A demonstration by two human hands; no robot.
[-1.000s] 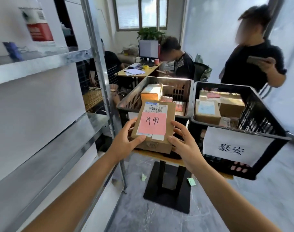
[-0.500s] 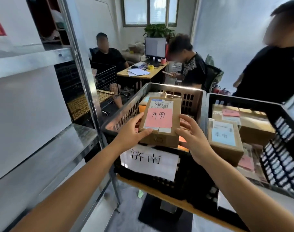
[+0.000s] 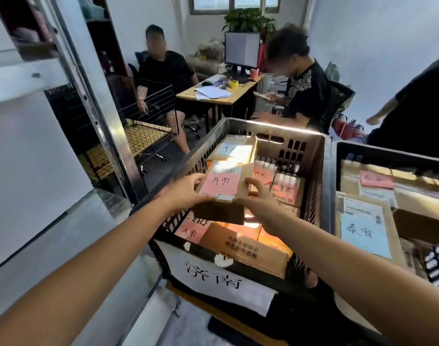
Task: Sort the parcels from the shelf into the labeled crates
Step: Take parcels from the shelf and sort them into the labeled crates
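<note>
Head view: a cardboard parcel (image 3: 223, 188) with a pink handwritten label is held over the inside of the grey crate (image 3: 318, 171), above the parcels already lying there.
Left hand (image 3: 186, 193): grips the parcel's left edge, its fingers (image 3: 197, 177) curled round the far side and the thumb on the near top edge.
Right hand (image 3: 260, 206): grips the right edge, fingers curled onto the top.
Contact: I cannot tell whether the parcel touches the boxes beneath.
Change: a second ago the parcel was short of the crate; half a second ago it was over the near wall; now it is farther in and lower, with both grips unchanged.
Sign (image 3: 221, 283): a white sheet on the crate's near wall reads 济南.
Neighbour: a black crate (image 3: 388, 156) just to the right holds a blue-labelled parcel (image 3: 365, 233).
Shelf (image 3: 63, 233): metal, at the left.
</note>
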